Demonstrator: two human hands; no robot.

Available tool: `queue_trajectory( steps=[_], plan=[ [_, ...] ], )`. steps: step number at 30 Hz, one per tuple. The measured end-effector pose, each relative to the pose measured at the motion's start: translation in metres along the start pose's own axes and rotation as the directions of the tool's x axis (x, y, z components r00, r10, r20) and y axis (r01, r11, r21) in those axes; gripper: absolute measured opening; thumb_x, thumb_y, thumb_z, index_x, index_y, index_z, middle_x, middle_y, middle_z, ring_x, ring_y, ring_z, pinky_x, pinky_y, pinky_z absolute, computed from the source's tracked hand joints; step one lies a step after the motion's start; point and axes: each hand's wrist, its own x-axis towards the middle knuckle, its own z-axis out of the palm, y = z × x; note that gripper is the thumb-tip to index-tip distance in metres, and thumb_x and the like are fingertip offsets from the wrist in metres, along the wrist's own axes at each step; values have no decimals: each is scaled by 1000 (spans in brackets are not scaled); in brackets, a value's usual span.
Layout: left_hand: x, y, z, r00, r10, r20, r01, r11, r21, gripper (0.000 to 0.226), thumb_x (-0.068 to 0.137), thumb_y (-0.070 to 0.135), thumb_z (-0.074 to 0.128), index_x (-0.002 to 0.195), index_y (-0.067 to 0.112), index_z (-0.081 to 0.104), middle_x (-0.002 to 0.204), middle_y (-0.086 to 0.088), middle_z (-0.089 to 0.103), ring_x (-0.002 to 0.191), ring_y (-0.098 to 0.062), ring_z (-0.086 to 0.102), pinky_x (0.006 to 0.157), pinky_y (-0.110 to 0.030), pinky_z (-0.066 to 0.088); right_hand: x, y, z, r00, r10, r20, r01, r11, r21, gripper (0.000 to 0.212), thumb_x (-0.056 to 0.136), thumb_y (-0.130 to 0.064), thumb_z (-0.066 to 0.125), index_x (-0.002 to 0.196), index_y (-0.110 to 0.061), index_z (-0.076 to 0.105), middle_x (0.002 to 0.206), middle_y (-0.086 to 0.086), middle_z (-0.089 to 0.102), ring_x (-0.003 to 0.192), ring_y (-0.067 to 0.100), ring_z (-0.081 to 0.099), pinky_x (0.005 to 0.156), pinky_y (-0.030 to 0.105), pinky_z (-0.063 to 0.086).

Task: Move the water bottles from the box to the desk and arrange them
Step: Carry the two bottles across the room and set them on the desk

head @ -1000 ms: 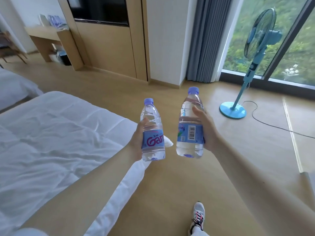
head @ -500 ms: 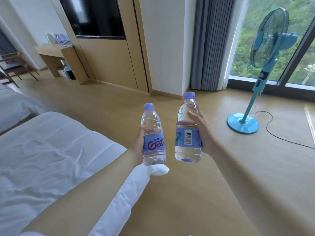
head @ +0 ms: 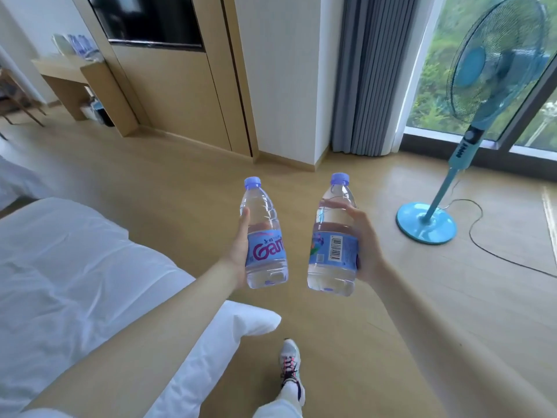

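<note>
Clear glossy plastic bottles [head: 265, 236], wood floor [head: 452, 297]

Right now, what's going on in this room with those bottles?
A person holds two capped bottles upright over the floor: the left hand grips the left bottle, the right hand the right bottle. Neither is on the desk yet; it stands across the room at the far left. A bed lies to the left, a fan to the right.

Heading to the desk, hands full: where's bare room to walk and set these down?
Bare floor runs between the bed and the fan base, toward the desk. Its front edge looks bare; items crowd its back. A cord trails past the fan base.
</note>
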Motion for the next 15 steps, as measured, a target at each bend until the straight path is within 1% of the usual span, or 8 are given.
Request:
queue_trajectory(
  steps=[1,3,5,7,10,11,12,15],
  plan=[
    [15,7,3,1000,-2,11,2,1000,-2,80,58,83,50,95,13,66,81,-10,68,69,-25,66,66,-35,56,14,-8,-4,1000,5,-15,-5,1000,-7,23,89,-37,53,103,-18,56,79,5,61,60,21,62,57,30,52],
    [47,22,8,1000,6,28,-6,1000,-2,80,57,81,53,97,13,66,82,-10,68,69,-26,67,66,-35,56,44,-25,-12,999,-38,-35,35,997,-74,24,87,-37,55,103,-22,62,82,7,64,63,22,64,59,32,53],
    [83,40,13,1000,-2,27,1,1000,8,79,58,79,55,97,12,67,81,-10,69,68,-26,68,65,-34,57,74,-43,-15,995,-92,-35,86,984,-156,20,85,-40,59,92,-27,71,85,7,69,67,23,67,60,33,55],
    [118,64,18,998,-16,54,15,1000,13,78,59,79,54,96,12,67,80,-10,69,67,-25,68,65,-33,57,106,-64,-15,990,-127,-59,112,970,-217,19,80,-44,65,89,-29,71,91,9,71,73,24,69,64,35,56],
    [167,109,29,997,2,81,-5,1000,27,75,61,79,52,96,14,66,78,-8,68,66,-23,67,63,-31,57,157,-98,-14,976,-196,-99,154,933,-327,44,77,-48,67,110,-20,64,99,10,70,83,27,69,75,38,56],
    [178,120,32,996,18,89,-21,999,33,74,62,79,52,95,14,66,78,-7,68,65,-22,67,62,-31,56,167,-105,-14,970,-220,-101,170,917,-361,50,77,-49,69,115,-17,61,100,10,70,84,26,69,76,37,56],
    [194,135,36,994,28,105,-32,999,39,74,62,79,51,93,14,65,77,-7,67,64,-22,66,60,-30,56,183,-115,-14,964,-246,-102,191,906,-379,49,79,-49,70,115,-17,61,99,8,71,84,24,69,73,35,56],
    [231,171,44,990,64,129,-66,998,13,69,68,77,50,89,14,67,77,-7,65,62,-22,65,58,-28,55,224,-135,-14,955,-277,-108,219,900,-376,34,84,-49,65,108,-25,64,93,3,72,79,21,70,63,30,55]
  ],
)
